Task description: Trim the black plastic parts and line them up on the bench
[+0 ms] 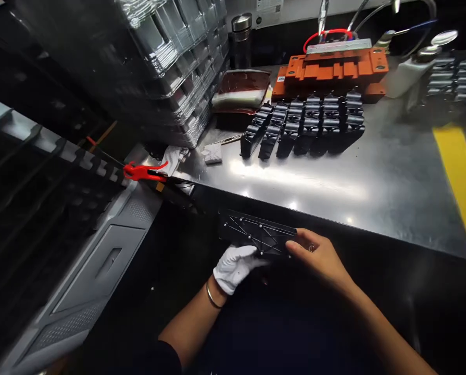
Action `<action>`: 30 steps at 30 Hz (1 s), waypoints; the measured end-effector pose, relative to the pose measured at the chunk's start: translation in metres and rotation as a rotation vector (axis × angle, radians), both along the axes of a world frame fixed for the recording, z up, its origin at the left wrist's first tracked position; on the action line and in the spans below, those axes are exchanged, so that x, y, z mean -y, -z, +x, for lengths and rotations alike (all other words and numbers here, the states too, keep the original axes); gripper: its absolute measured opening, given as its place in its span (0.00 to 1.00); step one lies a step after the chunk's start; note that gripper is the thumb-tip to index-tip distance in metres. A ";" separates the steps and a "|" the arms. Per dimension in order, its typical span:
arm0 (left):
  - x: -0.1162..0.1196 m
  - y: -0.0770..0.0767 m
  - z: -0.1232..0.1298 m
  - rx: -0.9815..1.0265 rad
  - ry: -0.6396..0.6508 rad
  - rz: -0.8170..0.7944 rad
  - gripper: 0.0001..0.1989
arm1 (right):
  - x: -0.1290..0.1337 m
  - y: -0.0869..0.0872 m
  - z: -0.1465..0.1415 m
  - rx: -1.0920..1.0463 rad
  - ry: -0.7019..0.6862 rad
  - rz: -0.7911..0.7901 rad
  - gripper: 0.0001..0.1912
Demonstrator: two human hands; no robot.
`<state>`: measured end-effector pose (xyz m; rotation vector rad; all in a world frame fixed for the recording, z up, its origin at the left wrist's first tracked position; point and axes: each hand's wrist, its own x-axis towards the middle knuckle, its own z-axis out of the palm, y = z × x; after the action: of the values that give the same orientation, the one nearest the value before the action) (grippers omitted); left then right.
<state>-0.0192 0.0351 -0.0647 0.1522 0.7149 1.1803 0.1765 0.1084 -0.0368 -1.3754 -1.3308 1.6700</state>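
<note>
A flat black ribbed part [252,234], with thin diagonal ridges and small light dots, is held in front of the table's near edge. My left hand [236,266], in a white glove with a metal bangle at the wrist, grips its lower edge with the thumb on top. My right hand [318,255], bare with a ring on one finger, pinches its right end between thumb and fingers. Several black parts [313,122] stand in slanted rows on the metal table [397,172], beyond the held part.
An orange fixture [336,73] stands behind the rows, with clear trays [178,67] stacked to the left. A red air gun [145,172] lies near the left corner. A grey crate [100,265] is at lower left; yellow tape [459,182] marks the right side.
</note>
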 end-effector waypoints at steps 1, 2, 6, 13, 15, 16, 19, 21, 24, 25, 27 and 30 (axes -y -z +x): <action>-0.002 0.002 0.006 0.073 -0.020 -0.035 0.18 | 0.001 0.001 -0.005 -0.017 0.013 -0.032 0.21; -0.004 0.004 0.009 0.119 -0.057 -0.062 0.15 | 0.001 0.003 -0.008 -0.053 0.055 -0.078 0.22; -0.009 0.011 0.003 0.119 -0.129 -0.090 0.13 | 0.001 0.015 -0.004 -0.132 0.245 -0.242 0.26; -0.002 0.013 -0.004 -0.104 -0.151 -0.067 0.18 | 0.022 0.025 -0.002 0.283 -0.007 0.147 0.27; -0.001 0.010 -0.002 -0.284 -0.281 0.060 0.23 | 0.026 0.021 -0.010 0.395 0.012 0.284 0.23; -0.001 0.007 -0.002 -0.384 -0.326 0.132 0.24 | 0.028 0.017 -0.014 0.392 0.017 0.310 0.21; 0.000 -0.001 -0.004 -0.684 -0.366 0.276 0.23 | 0.039 0.002 -0.030 0.210 -0.056 0.266 0.17; 0.000 -0.005 -0.008 -0.812 -0.355 0.288 0.20 | 0.047 -0.005 -0.040 0.064 -0.122 0.233 0.15; -0.002 -0.006 -0.013 -0.839 -0.294 0.265 0.14 | 0.056 -0.007 -0.049 -0.035 -0.128 0.267 0.12; -0.003 -0.005 -0.014 -0.837 -0.289 0.257 0.12 | 0.057 -0.006 -0.049 -0.036 -0.107 0.272 0.12; -0.004 -0.001 -0.016 -0.842 -0.307 0.241 0.10 | 0.057 -0.002 -0.047 -0.025 -0.055 0.249 0.12; -0.005 0.003 -0.015 -0.858 -0.336 0.233 0.11 | 0.053 0.004 -0.044 -0.024 0.007 0.205 0.13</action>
<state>-0.0346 0.0398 -0.0679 0.7898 1.3854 1.5214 0.1329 0.0549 -0.0406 -1.2362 -1.4375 1.4946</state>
